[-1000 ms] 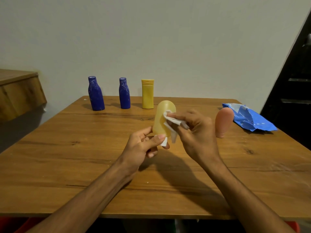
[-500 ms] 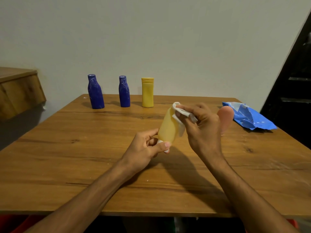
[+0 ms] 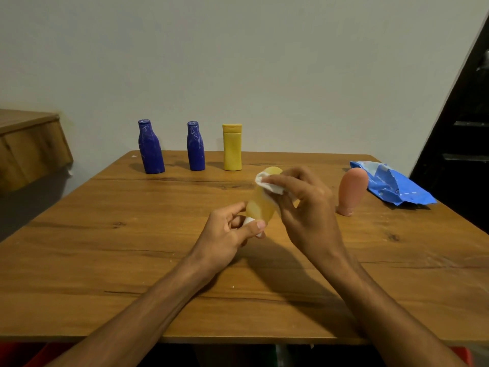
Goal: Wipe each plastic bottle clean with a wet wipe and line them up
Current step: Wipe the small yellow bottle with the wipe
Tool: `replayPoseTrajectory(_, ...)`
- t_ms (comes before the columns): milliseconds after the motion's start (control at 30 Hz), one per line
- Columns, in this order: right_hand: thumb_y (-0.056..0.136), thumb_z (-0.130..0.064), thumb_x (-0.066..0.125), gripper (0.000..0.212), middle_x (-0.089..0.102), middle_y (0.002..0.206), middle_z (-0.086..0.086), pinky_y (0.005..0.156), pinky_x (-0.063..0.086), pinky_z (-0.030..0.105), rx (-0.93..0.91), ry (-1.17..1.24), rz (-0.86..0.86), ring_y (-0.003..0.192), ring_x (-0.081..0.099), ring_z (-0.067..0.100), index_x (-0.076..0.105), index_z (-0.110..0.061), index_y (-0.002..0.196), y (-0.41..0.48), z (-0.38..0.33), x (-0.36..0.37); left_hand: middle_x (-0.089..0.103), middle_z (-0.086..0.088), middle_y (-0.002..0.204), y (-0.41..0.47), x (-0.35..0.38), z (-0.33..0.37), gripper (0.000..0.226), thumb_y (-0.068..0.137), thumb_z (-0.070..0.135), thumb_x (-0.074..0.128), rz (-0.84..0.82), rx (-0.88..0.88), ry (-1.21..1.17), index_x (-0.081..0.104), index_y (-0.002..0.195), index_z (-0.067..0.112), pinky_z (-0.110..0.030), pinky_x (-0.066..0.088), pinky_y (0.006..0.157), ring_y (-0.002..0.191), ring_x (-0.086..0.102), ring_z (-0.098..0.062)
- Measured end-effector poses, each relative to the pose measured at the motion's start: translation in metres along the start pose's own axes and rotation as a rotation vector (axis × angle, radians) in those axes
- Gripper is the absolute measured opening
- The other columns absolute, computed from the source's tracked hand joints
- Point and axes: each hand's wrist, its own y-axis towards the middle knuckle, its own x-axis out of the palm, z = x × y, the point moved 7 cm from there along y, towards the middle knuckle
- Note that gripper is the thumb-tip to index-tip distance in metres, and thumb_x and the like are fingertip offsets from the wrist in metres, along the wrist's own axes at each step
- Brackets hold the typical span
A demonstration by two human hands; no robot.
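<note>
My left hand (image 3: 227,234) pinches the white cap end of a pale yellow bottle (image 3: 260,205), held tilted above the table's middle. My right hand (image 3: 304,205) pinches a white wet wipe (image 3: 267,182) against the bottle's upper rounded end. Along the far edge stand two dark blue bottles (image 3: 150,147) (image 3: 195,146) and a yellow flip-cap bottle (image 3: 232,147) in a row. A pink bottle (image 3: 352,190) stands cap down to the right of my hands.
A blue wet-wipe pack (image 3: 391,186) lies at the far right of the wooden table (image 3: 105,247). A wooden ledge (image 3: 29,144) juts out at the left. A dark door frame (image 3: 460,128) rises at the right.
The pale yellow bottle has tilted to the right and the wipe has slid up from its side to its top end. My hands have stayed in much the same place.
</note>
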Motion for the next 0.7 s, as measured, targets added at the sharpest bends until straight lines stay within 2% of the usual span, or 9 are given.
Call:
replayPoseTrajectory(100, 0.081, -0.006, 0.069, 0.029, 0.055, 0.097, -0.005, 0.069, 0.043, 0.005, 0.008, 0.006, 0.046, 0.084, 0.051, 0.005, 0.069, -0.012, 0.109, 0.001, 0.001, -0.004, 0.075, -0.002, 0.086, -0.001, 0.002, 0.001, 0.029, 0.087, 0.017, 0.065, -0.017, -0.008, -0.025, 0.062, 0.116, 0.014, -0.013, 0.047, 0.061, 0.077, 0.068, -0.006)
replayPoseTrajectory(233, 0.082, -0.005, 0.069, 0.029, 0.056, 0.097, -0.004, 0.069, 0.043, 0.006, 0.030, 0.032, 0.076, 0.084, 0.052, 0.002, 0.069, -0.011, 0.110, 0.003, 0.004, -0.010, 0.074, -0.013, 0.095, -0.003, 0.002, 0.001, 0.033, 0.080, 0.029, 0.066, -0.030, -0.011, -0.040, 0.063, 0.112, 0.023, -0.026, 0.049, 0.069, 0.086, 0.067, -0.018)
replayPoseTrajectory(300, 0.083, -0.007, 0.068, 0.027, 0.060, 0.096, -0.002, 0.068, 0.043, 0.008, 0.074, 0.092, 0.144, 0.086, 0.056, 0.005, 0.069, -0.012, 0.110, 0.005, 0.011, -0.018, 0.073, -0.015, 0.095, -0.003, 0.003, 0.001, 0.033, 0.076, 0.031, 0.067, -0.039, -0.032, -0.080, 0.062, 0.109, 0.025, -0.028, 0.045, 0.068, 0.083, 0.064, -0.016)
replayPoseTrajectory(367, 0.085, -0.011, 0.068, 0.025, 0.063, 0.096, -0.001, 0.069, 0.044, 0.010, 0.118, 0.135, 0.175, 0.087, 0.058, 0.008, 0.070, -0.013, 0.109, 0.006, 0.015, -0.021, 0.074, -0.013, 0.094, -0.002, 0.003, 0.000, 0.037, 0.078, 0.032, 0.070, -0.046, -0.050, -0.108, 0.061, 0.112, 0.023, -0.028, 0.044, 0.067, 0.079, 0.064, -0.012)
replayPoseTrajectory(433, 0.085, -0.015, 0.068, 0.024, 0.065, 0.097, -0.002, 0.070, 0.047, 0.013, 0.157, 0.153, 0.173, 0.089, 0.060, 0.008, 0.070, -0.015, 0.109, 0.007, 0.017, -0.021, 0.073, -0.014, 0.095, -0.001, 0.002, -0.003, 0.043, 0.082, 0.031, 0.074, -0.056, -0.063, -0.147, 0.060, 0.119, 0.016, -0.028, 0.045, 0.066, 0.073, 0.059, -0.017)
replayPoseTrajectory(533, 0.084, -0.018, 0.069, 0.024, 0.067, 0.099, -0.003, 0.072, 0.053, 0.021, 0.210, 0.220, 0.097, 0.090, 0.061, 0.007, 0.070, -0.017, 0.108, 0.008, 0.018, -0.014, 0.070, -0.016, 0.090, 0.000, 0.000, -0.006, 0.050, 0.080, 0.027, 0.068, -0.061, -0.093, -0.322, 0.058, 0.125, 0.009, -0.016, 0.043, 0.053, 0.055, 0.043, -0.011)
replayPoseTrajectory(700, 0.082, -0.015, 0.071, 0.021, 0.066, 0.100, -0.005, 0.073, 0.054, 0.023, 0.186, 0.227, -0.136, 0.091, 0.060, 0.006, 0.073, -0.019, 0.103, 0.004, 0.007, 0.005, 0.067, -0.014, 0.087, 0.002, -0.004, -0.005, 0.037, 0.087, 0.024, 0.065, -0.047, -0.079, -0.422, 0.062, 0.118, 0.005, -0.014, 0.037, 0.046, 0.052, 0.043, -0.006)
